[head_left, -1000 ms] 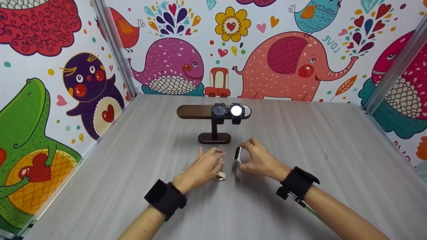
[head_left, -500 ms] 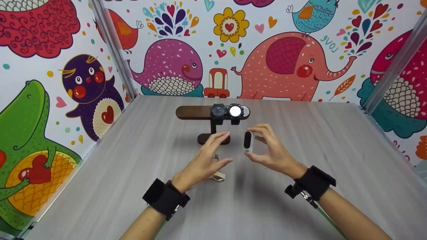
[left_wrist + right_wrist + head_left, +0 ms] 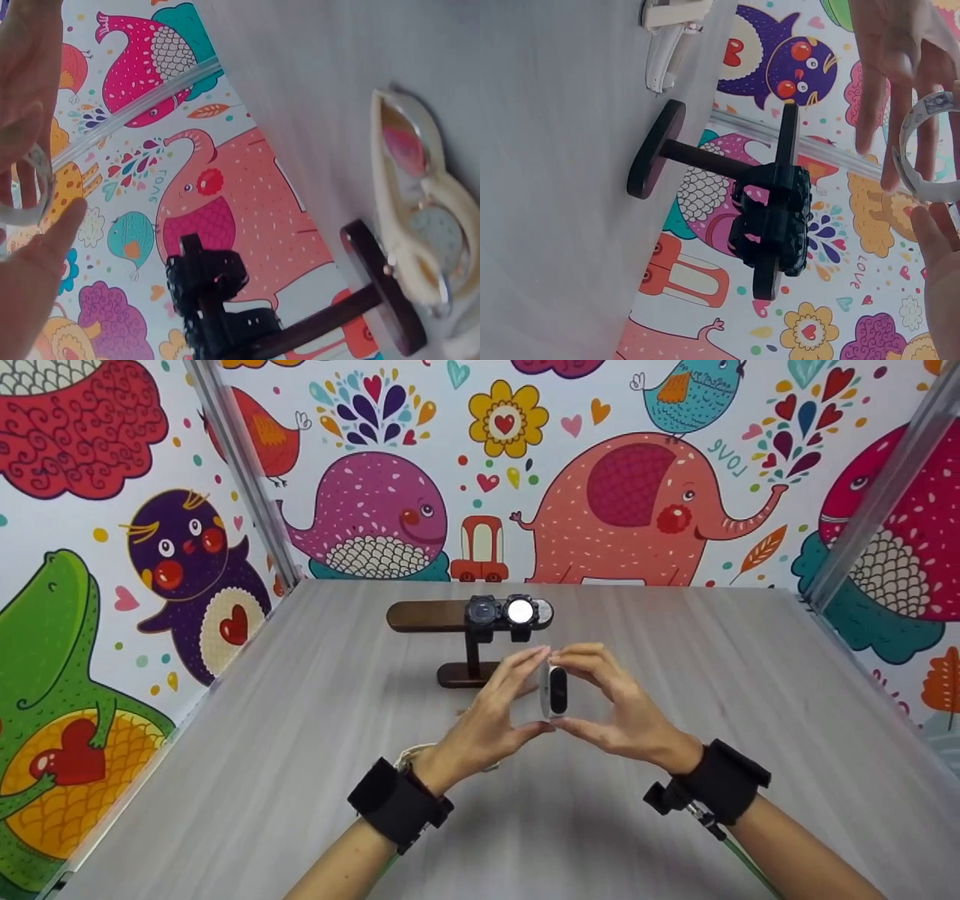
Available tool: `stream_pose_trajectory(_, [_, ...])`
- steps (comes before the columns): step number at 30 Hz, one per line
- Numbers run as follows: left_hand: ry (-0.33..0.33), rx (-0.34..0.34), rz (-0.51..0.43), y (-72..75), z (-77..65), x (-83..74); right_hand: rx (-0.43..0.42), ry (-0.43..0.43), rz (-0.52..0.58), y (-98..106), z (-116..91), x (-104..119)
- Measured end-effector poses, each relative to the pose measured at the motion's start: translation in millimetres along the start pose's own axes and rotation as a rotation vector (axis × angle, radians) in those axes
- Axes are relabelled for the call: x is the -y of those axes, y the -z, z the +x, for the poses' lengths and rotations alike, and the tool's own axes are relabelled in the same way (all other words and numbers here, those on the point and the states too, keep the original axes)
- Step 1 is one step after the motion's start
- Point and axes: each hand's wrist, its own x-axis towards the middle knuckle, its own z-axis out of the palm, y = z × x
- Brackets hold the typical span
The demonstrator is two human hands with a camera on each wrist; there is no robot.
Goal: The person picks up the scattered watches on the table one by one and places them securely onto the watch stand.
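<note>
A white fitness band (image 3: 556, 691) with a dark oval screen stands upright above the table, its screen facing the head camera. My right hand (image 3: 626, 701) pinches it between fingertips at the top and thumb at the bottom. From the other side my left hand (image 3: 487, 716) meets it the same way, fingertips at its top edge and thumb at its lower edge. The wrist views show the white strap (image 3: 909, 154) curved into a loop. A cream-strapped watch (image 3: 435, 229) lies on the table below the left hand, mostly hidden in the head view.
Behind the hands stands a dark wooden watch stand (image 3: 424, 616) with a black watch (image 3: 482, 611) and a second black watch (image 3: 520, 612) with a bright face on its bar. Printed cartoon walls (image 3: 645, 510) and metal posts (image 3: 251, 472) border the grey table (image 3: 315, 697).
The right hand has lifted the fitness band from near the table and turned its screen toward me. The left hand has left the cream-strapped watch and moved right to the band.
</note>
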Motion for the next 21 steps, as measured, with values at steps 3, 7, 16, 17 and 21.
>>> stream_pose_trajectory(3, [-0.016, -0.021, -0.034, -5.3, -0.4, 0.0, 0.004, 0.03, 0.009, -1.8, -0.9, -0.4])
stream_pose_trajectory(7, [-0.035, -0.043, -0.041, -9.0, -1.3, 0.4, 0.003, 0.041, 0.032, -3.1, -1.9, -1.3])
stream_pose_trajectory(16, [-0.056, -0.08, -0.007, -9.3, -3.3, 4.2, 0.006, 0.044, 0.05, -6.9, -1.7, -4.9])
stream_pose_trajectory(17, [-0.058, -0.079, -0.014, -9.4, -3.5, 4.8, 0.005, 0.043, 0.048, -7.2, -1.6, -5.0])
stream_pose_trajectory(21, [-0.047, -0.078, -0.006, -9.3, -3.9, 7.1, 0.004, 0.036, 0.037, -8.1, -0.8, -7.0])
